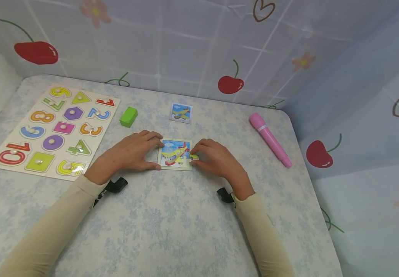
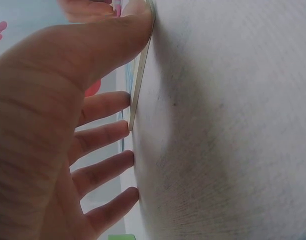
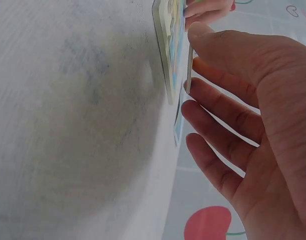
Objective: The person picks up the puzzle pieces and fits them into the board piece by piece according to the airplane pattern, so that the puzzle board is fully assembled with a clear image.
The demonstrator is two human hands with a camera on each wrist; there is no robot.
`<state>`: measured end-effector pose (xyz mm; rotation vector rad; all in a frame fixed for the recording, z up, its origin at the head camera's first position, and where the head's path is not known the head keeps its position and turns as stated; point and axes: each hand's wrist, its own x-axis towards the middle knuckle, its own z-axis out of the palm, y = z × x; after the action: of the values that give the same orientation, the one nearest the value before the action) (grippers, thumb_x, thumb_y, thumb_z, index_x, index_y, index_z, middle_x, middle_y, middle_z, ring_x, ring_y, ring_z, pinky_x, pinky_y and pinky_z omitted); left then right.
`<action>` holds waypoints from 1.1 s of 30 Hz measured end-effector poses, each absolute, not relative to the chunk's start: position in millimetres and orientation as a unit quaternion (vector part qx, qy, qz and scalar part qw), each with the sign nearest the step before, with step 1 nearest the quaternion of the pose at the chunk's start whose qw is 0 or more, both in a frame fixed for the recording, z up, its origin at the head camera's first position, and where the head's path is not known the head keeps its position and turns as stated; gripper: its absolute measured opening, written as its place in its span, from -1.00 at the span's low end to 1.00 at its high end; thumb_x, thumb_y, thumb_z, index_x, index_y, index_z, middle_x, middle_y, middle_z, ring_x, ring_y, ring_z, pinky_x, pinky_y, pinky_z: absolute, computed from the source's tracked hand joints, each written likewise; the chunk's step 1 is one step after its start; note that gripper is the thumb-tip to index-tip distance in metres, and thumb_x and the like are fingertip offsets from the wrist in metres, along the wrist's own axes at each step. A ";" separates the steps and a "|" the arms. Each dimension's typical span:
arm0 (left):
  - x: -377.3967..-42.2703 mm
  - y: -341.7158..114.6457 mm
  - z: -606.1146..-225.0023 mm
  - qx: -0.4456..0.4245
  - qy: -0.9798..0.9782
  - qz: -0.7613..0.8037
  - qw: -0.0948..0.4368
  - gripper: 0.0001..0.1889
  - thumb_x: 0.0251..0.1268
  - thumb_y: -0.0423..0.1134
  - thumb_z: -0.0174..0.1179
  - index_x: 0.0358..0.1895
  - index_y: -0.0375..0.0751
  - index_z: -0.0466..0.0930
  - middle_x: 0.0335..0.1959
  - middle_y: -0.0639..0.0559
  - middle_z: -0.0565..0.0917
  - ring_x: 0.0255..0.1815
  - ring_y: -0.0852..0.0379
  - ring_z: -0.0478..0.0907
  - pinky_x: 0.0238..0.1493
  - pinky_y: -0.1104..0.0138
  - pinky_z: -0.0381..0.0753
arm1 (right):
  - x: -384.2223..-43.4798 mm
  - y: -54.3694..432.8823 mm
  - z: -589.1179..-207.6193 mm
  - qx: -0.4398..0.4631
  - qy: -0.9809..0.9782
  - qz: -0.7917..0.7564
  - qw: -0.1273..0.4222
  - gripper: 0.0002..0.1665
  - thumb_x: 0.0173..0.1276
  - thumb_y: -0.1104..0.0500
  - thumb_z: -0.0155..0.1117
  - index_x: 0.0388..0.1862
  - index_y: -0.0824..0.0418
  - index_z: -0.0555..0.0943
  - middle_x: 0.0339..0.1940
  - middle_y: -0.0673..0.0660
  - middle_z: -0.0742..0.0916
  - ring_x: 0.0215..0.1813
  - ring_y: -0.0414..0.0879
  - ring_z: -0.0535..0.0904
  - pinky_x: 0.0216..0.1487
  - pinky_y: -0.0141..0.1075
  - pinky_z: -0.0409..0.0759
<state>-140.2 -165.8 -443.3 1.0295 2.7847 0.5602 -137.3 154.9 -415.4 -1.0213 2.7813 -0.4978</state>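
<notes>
A small jigsaw puzzle board [image 1: 174,147] with a yellow and red airplane picture lies on the table. At its left side, my left hand [image 1: 133,152] has its thumb on the lower corner and its fingertips by the upper one. In the left wrist view, the fingers of that hand [image 2: 107,107] are spread and nearly straight. My right hand [image 1: 216,157] pinches a thin puzzle piece [image 1: 194,157] between thumb and fingers at the board's right edge. In the right wrist view, the piece [image 3: 189,70] stands edge-on, mostly covered by the thumb.
A small airplane picture card [image 1: 181,113] lies behind the board. To the left are a green block [image 1: 128,117] and a large board of knobbed numbers and shapes [image 1: 55,161]. A pink toy microphone [image 1: 271,141] lies at right. A patterned curtain [image 1: 185,46] hangs along the table's back edge.
</notes>
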 end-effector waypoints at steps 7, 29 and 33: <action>-139.8 -166.5 -442.8 0.337 0.921 0.185 0.061 -0.22 0.22 0.26 0.55 0.38 -0.15 0.62 0.54 -0.11 0.46 0.52 -0.18 0.39 0.40 -0.14 0.48 | -140.2 142.0 -417.6 -0.354 0.919 -0.157 0.072 -0.62 0.40 0.04 0.61 0.13 0.12 0.82 0.10 0.04 0.75 0.16 -0.04 0.66 0.24 -0.14 0.66; -139.3 -165.0 -441.6 0.347 0.918 0.185 0.044 -0.25 0.23 0.23 0.56 0.34 -0.18 0.64 0.49 -0.12 0.49 0.46 -0.18 0.44 0.35 -0.13 0.53 | -131.2 127.8 -427.7 -0.373 0.919 -0.118 0.052 -0.62 0.39 -0.03 0.61 0.09 0.10 0.81 0.11 0.05 0.73 0.22 0.01 0.62 0.25 -0.09 0.64; -139.7 -166.1 -441.2 0.347 0.919 0.185 0.045 -0.24 0.22 0.23 0.56 0.34 -0.18 0.64 0.49 -0.12 0.49 0.46 -0.19 0.44 0.35 -0.13 0.53 | -131.4 127.9 -428.5 -0.371 0.919 -0.122 0.051 -0.62 0.39 -0.03 0.61 0.09 0.10 0.81 0.11 0.05 0.73 0.20 0.01 0.62 0.24 -0.10 0.64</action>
<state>-139.7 -166.1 -441.2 1.0593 2.8065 0.5639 -131.4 127.9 -428.5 -1.1281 2.7969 -0.3720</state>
